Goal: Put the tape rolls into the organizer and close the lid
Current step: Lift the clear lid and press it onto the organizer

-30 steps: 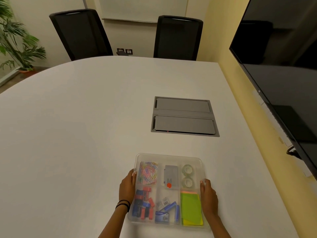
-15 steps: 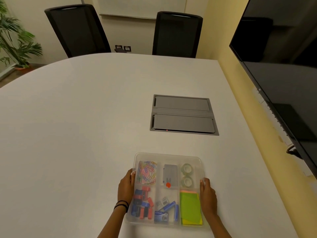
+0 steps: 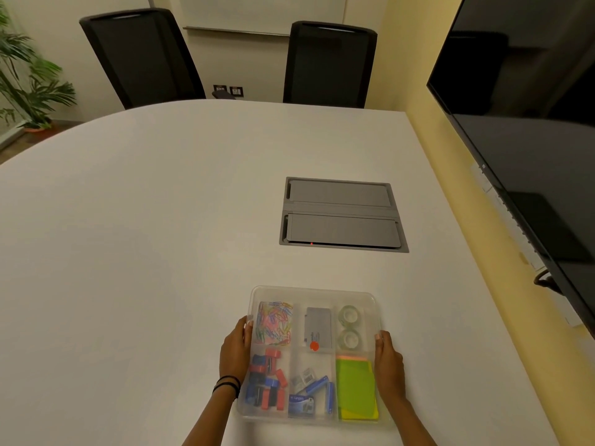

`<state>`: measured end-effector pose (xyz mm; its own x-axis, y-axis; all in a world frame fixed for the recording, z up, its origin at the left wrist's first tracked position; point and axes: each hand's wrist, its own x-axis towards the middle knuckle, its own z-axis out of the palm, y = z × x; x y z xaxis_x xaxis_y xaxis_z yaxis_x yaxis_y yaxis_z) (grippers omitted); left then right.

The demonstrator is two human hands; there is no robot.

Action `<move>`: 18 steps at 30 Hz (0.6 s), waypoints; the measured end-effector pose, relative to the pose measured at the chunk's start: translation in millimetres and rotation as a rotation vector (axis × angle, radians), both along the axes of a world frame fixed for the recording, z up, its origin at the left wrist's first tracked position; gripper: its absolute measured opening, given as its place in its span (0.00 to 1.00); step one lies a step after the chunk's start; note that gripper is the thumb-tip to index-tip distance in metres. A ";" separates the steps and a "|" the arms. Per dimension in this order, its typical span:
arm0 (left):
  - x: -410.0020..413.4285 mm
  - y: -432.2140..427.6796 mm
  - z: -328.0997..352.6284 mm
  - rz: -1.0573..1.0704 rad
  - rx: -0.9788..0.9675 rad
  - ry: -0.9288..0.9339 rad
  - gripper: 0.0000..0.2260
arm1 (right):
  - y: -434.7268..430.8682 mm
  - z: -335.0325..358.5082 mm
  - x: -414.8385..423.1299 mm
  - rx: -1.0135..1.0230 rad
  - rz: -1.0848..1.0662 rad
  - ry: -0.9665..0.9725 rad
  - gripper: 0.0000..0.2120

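While both hands rest on the two sides of the organizer (image 3: 314, 292), the work seems almost finished. The organizer sits in the lower middle of the frame, on the white table (image 3: 128, 236). The two tape rolls (image 3: 349, 326) lie in its upper right compartment, one above the other in the picture, and they look flat. A clear lid seems to lie already over the compartments, but it is transparent, so it cannot be told surely if it is fully seated.

The left hand (image 3: 235, 352) presses flat against the left edge, with the fingertips at the rim near the paper clips (image 3: 274, 321). The right hand (image 3: 389, 362) does the same on the right edge, beside the green sticky notes (image 3: 355, 389). Neither hand closes around anything; the fingers are extended and only touch the plastic.

To do this step well, the person should probably press down evenly on both sides at once, so the lid does not tip at one corner. After this it is wise to run the fingers along the upper edge of the organizer too, because that far side is not held now. The box is light and could slide on the smooth table, so the pressure should go downward, not forward.
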<state>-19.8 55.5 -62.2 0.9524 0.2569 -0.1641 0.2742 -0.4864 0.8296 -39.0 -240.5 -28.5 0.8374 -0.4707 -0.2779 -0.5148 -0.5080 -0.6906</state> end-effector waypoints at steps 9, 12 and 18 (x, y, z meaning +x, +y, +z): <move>-5.6 0.3 2.2 0.005 -0.047 -0.021 0.09 | -2.0 -3.3 -2.4 -0.071 0.058 0.005 0.14; -8.4 1.0 3.4 0.001 -0.035 -0.023 0.09 | -2.1 -2.2 -5.2 -0.045 0.038 0.029 0.15; -9.1 1.0 3.3 0.011 -0.018 -0.019 0.11 | 10.7 6.5 1.8 -0.447 0.114 -0.057 0.19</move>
<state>-28.9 56.5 -58.9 0.9526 0.2644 -0.1504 0.2631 -0.4680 0.8436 -37.2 -229.8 -22.0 0.8987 -0.4381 -0.0208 -0.4061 -0.8134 -0.4165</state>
